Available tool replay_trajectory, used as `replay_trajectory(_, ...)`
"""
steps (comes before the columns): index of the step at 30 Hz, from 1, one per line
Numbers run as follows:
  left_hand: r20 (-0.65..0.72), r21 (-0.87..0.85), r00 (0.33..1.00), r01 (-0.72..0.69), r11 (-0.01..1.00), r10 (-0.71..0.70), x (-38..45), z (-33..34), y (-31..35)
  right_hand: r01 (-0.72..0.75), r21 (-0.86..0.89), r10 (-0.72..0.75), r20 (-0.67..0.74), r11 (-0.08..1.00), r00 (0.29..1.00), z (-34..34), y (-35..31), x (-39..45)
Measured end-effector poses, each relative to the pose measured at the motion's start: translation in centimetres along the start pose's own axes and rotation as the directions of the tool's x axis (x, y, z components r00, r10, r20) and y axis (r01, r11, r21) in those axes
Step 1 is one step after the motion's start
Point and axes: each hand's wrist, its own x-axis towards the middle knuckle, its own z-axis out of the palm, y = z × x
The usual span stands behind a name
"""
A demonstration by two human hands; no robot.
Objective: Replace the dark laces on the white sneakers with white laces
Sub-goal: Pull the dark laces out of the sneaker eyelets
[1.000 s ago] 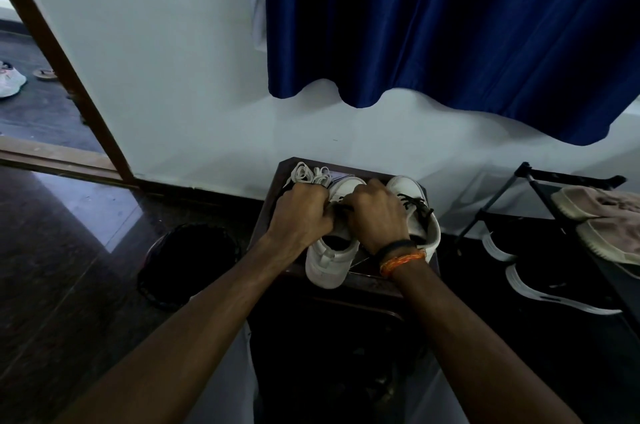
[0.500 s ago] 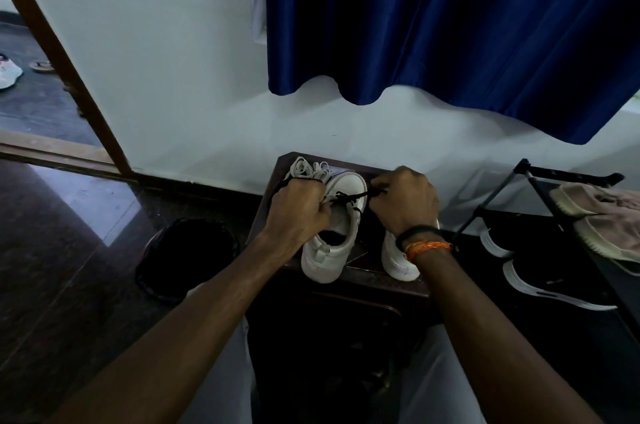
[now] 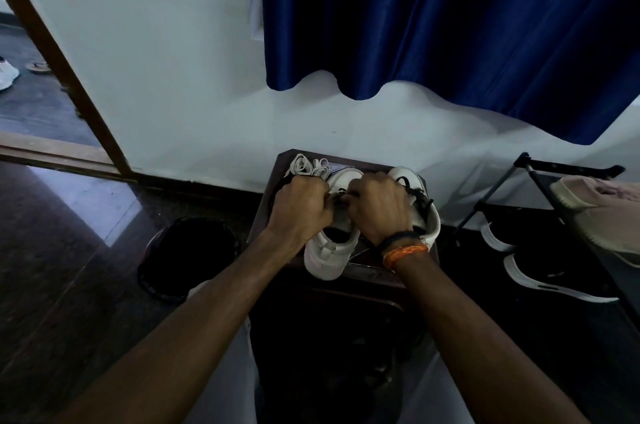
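Observation:
Two white sneakers stand side by side on a small dark wooden stool (image 3: 353, 276). The left sneaker (image 3: 329, 252) has its heel toward me, and both my hands meet over its tongue. My left hand (image 3: 301, 207) and my right hand (image 3: 379, 205) are closed on the dark lace (image 3: 341, 199) of this shoe, knuckles almost touching. The right sneaker (image 3: 429, 216) still carries a dark lace (image 3: 417, 197) and is partly hidden by my right wrist. A loose bundle of white laces (image 3: 310, 164) lies at the stool's far left corner.
A black bin (image 3: 188, 255) sits on the floor left of the stool. A shoe rack (image 3: 540, 178) with dark and beige shoes stands on the right. A blue curtain (image 3: 450, 18) hangs on the white wall. An open doorway is at far left.
My right hand, which had pulled the dark lace out to the right half a second ago, has come back to the left sneaker's tongue beside my left hand.

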Motion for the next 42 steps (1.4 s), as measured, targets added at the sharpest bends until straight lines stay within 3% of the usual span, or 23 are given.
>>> replay_trajectory(4,-0.017,-0.003,1.0,0.002,1.0,-0.002,-0.2,0.3,-0.5,-0.202,0.139,0.211,-0.053,0.969,0.976,-1.3,1.8,-0.2)
replay_trajectory(8,-0.019,0.001,1.0,0.011,1.0,-0.011,-0.2,0.3,-0.5,-0.323,0.132,0.332,-0.05,0.937,0.942,-2.2,2.5,-0.2)
replay_trajectory(12,-0.011,0.008,1.0,0.011,1.0,-0.011,-0.1,0.1,-0.1,-0.142,0.236,0.139,0.026,0.961,0.99,-2.7,0.3,-0.5)
replay_trajectory(17,-0.004,0.024,1.0,0.018,1.0,-0.018,-0.1,-0.1,-0.1,0.004,-0.026,-0.001,0.14,1.0,0.99,-0.6,-1.1,-0.4)
replay_trajectory(19,-0.006,0.026,1.0,0.017,1.0,-0.017,-0.1,0.0,-0.2,0.066,-0.06,-0.058,0.119,0.996,0.991,-0.4,-0.7,-0.6)
replay_trajectory(22,-0.003,0.036,1.0,0.015,0.999,-0.015,0.0,0.0,-0.3,0.148,0.056,-0.151,0.057,0.987,0.987,-0.9,-0.3,-1.1)
replay_trajectory(30,0.0,0.023,1.0,0.011,1.0,-0.011,-0.2,0.1,-0.2,0.119,0.137,-0.132,0.094,0.983,0.987,-3.0,1.3,-2.4)
replay_trajectory(35,0.06,-0.039,0.998,0.014,0.999,-0.012,0.1,-0.1,-0.6,0.063,0.031,-0.065,0.081,0.998,0.995,-2.6,0.5,-1.5)
replay_trajectory(42,0.114,-0.065,0.993,-0.019,0.998,0.026,0.2,-0.5,-0.9,0.135,-0.032,-0.132,0.098,0.99,0.986,0.6,-0.3,-0.7)
